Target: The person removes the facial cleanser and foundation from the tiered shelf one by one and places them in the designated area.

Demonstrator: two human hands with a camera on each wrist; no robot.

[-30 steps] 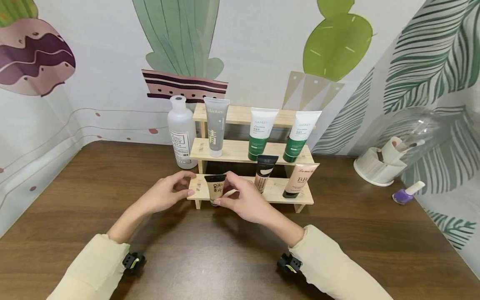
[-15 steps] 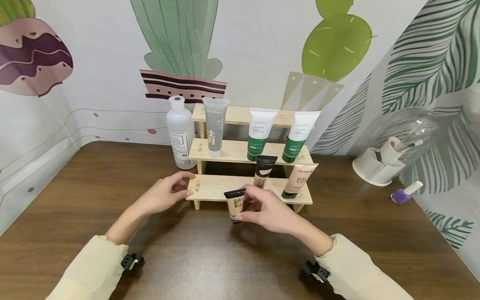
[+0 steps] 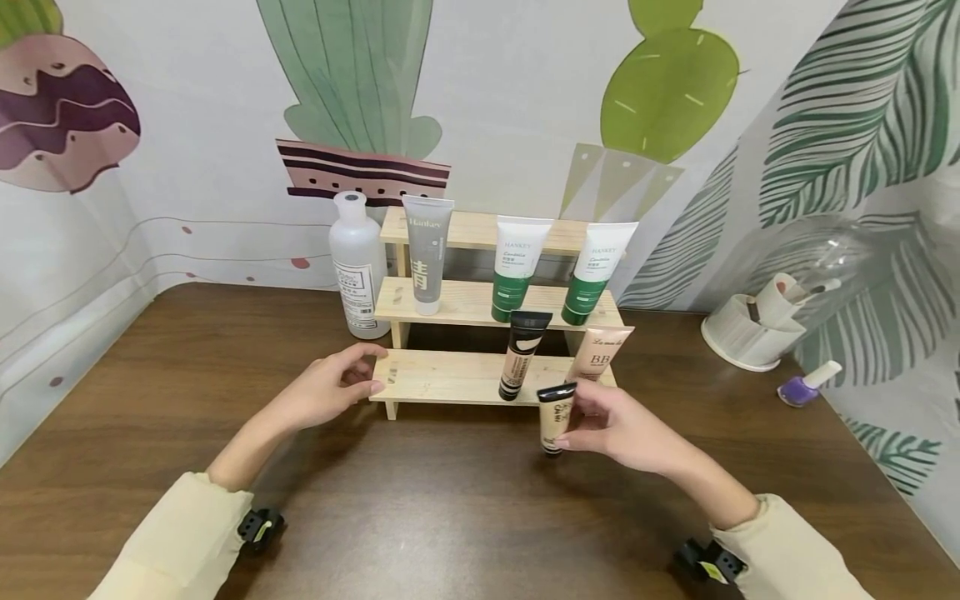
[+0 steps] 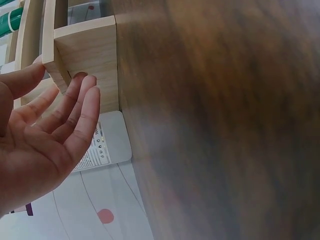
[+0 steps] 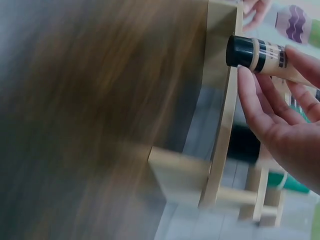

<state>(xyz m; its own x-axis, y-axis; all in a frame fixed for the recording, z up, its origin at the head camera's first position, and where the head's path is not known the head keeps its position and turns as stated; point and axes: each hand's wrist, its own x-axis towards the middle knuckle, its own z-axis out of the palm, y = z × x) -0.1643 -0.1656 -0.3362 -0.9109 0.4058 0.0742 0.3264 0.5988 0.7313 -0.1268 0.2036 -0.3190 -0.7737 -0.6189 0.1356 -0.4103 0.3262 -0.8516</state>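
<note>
Holding the beige tube (image 3: 555,418) upright, cap down, the right hand (image 3: 618,427) pinched it over the bench (image 3: 450,517) just right of the shelf (image 3: 442,377), while the left hand (image 3: 326,393) rested loose-fingered on the shelf's left end.

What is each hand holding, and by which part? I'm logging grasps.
The right hand pinches a small beige tube by its middle, cap down. The left hand holds nothing; its fingertips touch the wooden rack.
</note>
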